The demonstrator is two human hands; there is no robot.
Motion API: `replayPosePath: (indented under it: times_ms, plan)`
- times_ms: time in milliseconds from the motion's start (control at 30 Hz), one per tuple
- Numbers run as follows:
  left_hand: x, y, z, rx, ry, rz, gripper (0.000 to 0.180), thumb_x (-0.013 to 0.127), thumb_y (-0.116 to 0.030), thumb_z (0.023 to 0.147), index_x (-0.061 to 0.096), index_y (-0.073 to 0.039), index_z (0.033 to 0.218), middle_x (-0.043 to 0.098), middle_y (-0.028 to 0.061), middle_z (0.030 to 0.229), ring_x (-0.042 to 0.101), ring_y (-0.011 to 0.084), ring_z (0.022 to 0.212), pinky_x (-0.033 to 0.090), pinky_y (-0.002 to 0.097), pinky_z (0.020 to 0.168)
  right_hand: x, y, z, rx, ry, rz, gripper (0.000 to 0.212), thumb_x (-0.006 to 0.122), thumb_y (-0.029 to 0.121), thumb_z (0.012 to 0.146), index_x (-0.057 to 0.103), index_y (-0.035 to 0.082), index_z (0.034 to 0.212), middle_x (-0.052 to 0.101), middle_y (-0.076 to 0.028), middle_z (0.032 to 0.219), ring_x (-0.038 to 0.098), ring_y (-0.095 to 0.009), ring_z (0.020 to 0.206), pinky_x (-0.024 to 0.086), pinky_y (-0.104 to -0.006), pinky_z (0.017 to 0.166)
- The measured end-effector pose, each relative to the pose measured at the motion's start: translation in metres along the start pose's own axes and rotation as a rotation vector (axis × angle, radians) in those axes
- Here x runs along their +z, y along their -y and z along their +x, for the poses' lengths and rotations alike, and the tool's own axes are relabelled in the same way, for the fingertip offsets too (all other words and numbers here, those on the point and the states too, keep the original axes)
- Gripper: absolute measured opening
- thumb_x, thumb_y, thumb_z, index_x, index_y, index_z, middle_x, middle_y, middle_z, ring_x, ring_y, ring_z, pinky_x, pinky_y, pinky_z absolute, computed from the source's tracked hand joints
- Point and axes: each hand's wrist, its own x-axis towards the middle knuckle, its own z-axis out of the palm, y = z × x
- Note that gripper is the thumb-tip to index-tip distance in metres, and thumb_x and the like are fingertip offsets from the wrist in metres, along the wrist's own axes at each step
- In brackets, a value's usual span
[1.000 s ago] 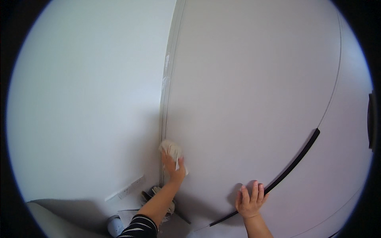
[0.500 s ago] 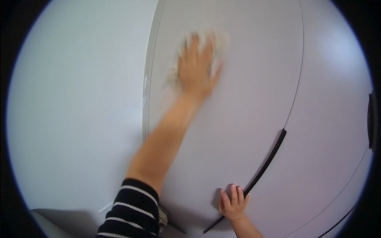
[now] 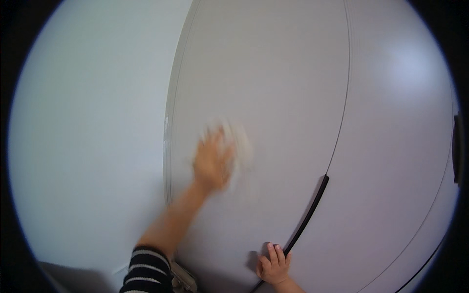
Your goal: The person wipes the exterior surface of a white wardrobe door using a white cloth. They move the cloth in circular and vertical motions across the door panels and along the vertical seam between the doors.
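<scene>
My left hand (image 3: pixel 213 158), in a black-and-white striped sleeve, presses a pale cloth (image 3: pixel 240 144) flat against a tall light-grey cabinet door (image 3: pixel 264 73). Motion blurs both the hand and the cloth, whose edges show beyond the fingers. Low on the same door, my right hand (image 3: pixel 275 266) rests with its fingers stretched upward and nothing visible in them. It lies beside the long black handle (image 3: pixel 311 215) and covers part of its lower stretch.
A pale wall (image 3: pixel 93 122) adjoins the door's left edge. Another light-grey door panel (image 3: pixel 386 146) lies right of the seam, with a dark handle (image 3: pixel 457 149) at the far right rim. Something beige and folded (image 3: pixel 183 278) shows beside my left sleeve.
My left hand has moved down and a little left across the door with the cloth. The view has shifted slightly; my right hand stays by the black handle.
</scene>
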Motion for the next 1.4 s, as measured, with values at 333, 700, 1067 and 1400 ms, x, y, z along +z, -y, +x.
replayPosePath:
  times_ms: [333,700,1067,1400]
  plan:
    - [0.032,0.055,0.336,-0.708,-0.182,0.195,0.062,0.058,-0.05,0.087,0.057,-0.003,0.128,0.055,0.0211,0.132,0.056,0.0383,0.117,0.045,0.0498,0.097,0.0,0.017,0.023,0.026,-0.097,0.045,0.018,0.058,0.029,0.092,0.064,0.017,0.104,0.059,-0.01,0.134,0.052,-0.026,0.127,0.017,-0.0519,0.116]
    - [0.056,-0.004,0.37,-0.051,-0.067,-0.178,0.056,0.061,-0.031,0.082,0.053,-0.017,0.136,0.052,0.0128,0.137,0.048,0.031,0.129,0.04,0.048,0.105,-0.004,0.008,0.012,-0.009,-0.003,-0.001,0.026,0.057,0.032,0.09,0.065,0.018,0.11,0.058,-0.01,0.136,0.051,-0.026,0.127,0.027,-0.0493,0.108]
    - [0.05,0.107,0.474,-0.615,0.07,0.104,0.047,0.053,-0.038,0.09,0.061,-0.005,0.123,0.065,0.0138,0.118,0.06,0.0274,0.109,0.047,0.0435,0.093,-0.01,0.018,0.032,-0.002,-0.102,-0.024,0.026,0.059,0.031,0.089,0.067,0.016,0.109,0.06,-0.008,0.133,0.055,-0.024,0.122,0.022,-0.0511,0.113]
    - [0.058,-0.009,0.371,-0.179,-0.04,0.143,0.063,0.053,-0.044,0.092,0.038,-0.017,0.147,0.038,0.0124,0.15,0.032,0.0314,0.14,0.028,0.0495,0.113,0.005,-0.003,0.007,-0.022,0.015,0.046,0.023,0.064,0.031,0.086,0.065,0.017,0.105,0.056,-0.01,0.137,0.046,-0.027,0.132,0.013,-0.0537,0.116]
